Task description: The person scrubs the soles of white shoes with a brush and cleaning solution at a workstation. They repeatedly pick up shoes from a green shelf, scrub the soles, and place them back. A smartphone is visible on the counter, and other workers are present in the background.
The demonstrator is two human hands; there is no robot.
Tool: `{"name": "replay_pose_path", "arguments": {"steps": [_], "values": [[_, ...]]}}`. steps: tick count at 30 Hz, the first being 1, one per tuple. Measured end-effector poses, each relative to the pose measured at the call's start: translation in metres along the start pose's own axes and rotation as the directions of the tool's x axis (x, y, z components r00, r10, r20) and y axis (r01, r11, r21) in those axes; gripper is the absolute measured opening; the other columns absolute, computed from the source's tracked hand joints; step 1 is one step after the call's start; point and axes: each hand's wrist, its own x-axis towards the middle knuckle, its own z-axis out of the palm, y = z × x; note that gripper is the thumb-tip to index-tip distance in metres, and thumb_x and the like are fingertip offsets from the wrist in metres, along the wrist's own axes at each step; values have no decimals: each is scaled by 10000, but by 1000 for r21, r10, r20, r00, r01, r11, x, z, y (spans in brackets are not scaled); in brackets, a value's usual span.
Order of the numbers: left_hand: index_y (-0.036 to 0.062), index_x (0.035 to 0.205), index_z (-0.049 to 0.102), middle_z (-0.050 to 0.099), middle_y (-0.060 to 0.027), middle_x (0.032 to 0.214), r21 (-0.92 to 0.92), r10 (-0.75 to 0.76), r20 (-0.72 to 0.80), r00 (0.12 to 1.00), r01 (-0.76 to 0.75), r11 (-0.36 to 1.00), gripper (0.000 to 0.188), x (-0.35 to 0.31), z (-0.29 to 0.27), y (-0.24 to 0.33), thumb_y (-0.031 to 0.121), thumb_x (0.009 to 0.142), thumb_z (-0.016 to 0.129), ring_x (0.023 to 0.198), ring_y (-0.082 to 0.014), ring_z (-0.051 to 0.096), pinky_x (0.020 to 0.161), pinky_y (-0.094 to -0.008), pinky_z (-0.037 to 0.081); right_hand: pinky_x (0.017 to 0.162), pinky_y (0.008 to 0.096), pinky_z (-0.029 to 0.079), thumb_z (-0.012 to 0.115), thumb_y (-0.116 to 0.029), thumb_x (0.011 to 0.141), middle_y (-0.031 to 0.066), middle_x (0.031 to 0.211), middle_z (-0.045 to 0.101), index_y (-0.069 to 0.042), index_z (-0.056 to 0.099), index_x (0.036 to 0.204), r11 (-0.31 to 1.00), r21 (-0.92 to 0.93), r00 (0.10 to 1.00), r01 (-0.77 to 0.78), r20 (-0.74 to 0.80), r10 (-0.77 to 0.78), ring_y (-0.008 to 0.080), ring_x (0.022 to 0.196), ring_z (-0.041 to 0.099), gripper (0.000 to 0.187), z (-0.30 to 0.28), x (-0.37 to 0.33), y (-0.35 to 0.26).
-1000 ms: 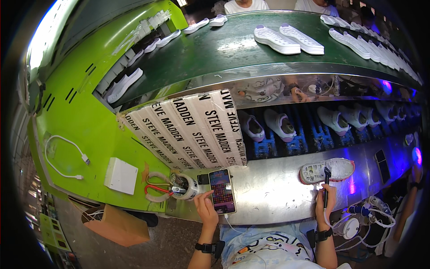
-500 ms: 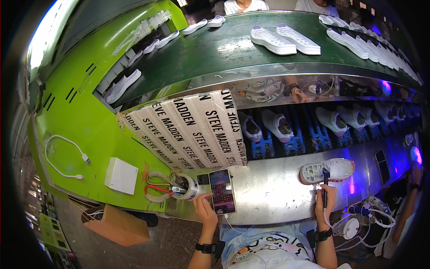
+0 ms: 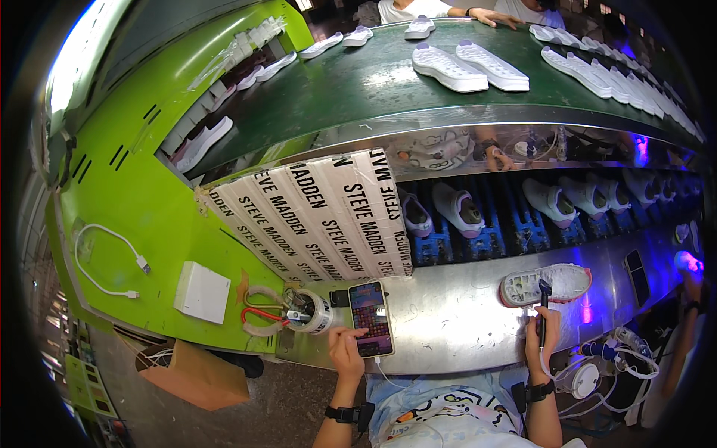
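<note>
My left hand is by a phone lying on the metal bench. Its index finger is stretched out onto the lit screen, which shows a grid of coloured tiles. Nothing is held in that hand. My right hand is closed round a slim black-handled brush. The brush's head rests on a white-grey shoe with a pinkish edge, which lies on the bench with what looks like its underside up.
White soles lie on the green conveyor. Below it, white shoes stand on blue racks. A printed cardboard sheet leans left of them. A tape roll holds tools. A co-worker's hand is at the conveyor's far edge.
My left index finger has come onto the phone screen. Another sole has appeared at the conveyor's far side, and a co-worker's arm reaches along that edge. The brush has barely moved.
</note>
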Motion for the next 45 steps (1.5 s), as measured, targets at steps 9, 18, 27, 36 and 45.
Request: {"name": "replay_pose_path", "arguments": {"steps": [9,18,27,36,45], "values": [[-9,1034,582,630,-131,1130,79,-100,-84,992,106,991,281,2,9,-2,168,960,377,978,-263,453,907,-371,366,601,296,379,540,50,785,84,774,437,-44,586,1016,998,31,999,-50,14,50,195,689,465,254,-1,-2,1],[-20,1077,572,554,-161,1052,65,-172,-154,973,183,981,304,3,5,2,177,966,369,1021,-286,475,914,-381,371,576,254,324,511,46,788,35,776,424,-39,575,1008,1000,-3,1000,9,-13,-9,125,644,407,245,1,-4,8],[-6,958,618,558,-135,959,112,-119,-143,983,135,984,331,2,3,1,167,975,337,922,-262,520,840,-355,412,580,261,322,493,48,788,37,771,414,-39,569,1005,1000,1,1000,24,-9,-24,127,640,399,246,0,-5,8],[1,901,644,605,-118,911,90,-96,-113,989,106,990,350,4,2,7,158,968,339,916,-262,521,836,-357,410,600,283,353,512,48,806,71,781,434,-31,570,1009,997,46,998,-60,1,60,172,667,433,225,-3,-5,-4],[2,958,656,613,-115,915,94,-43,-49,998,48,994,337,5,1,11,164,961,360,909,-255,509,839,-351,405,759,323,435,461,79,834,145,887,563,-13,568,1010,999,4,997,32,-72,-32,276,810,571,226,-4,-5,0]]}}
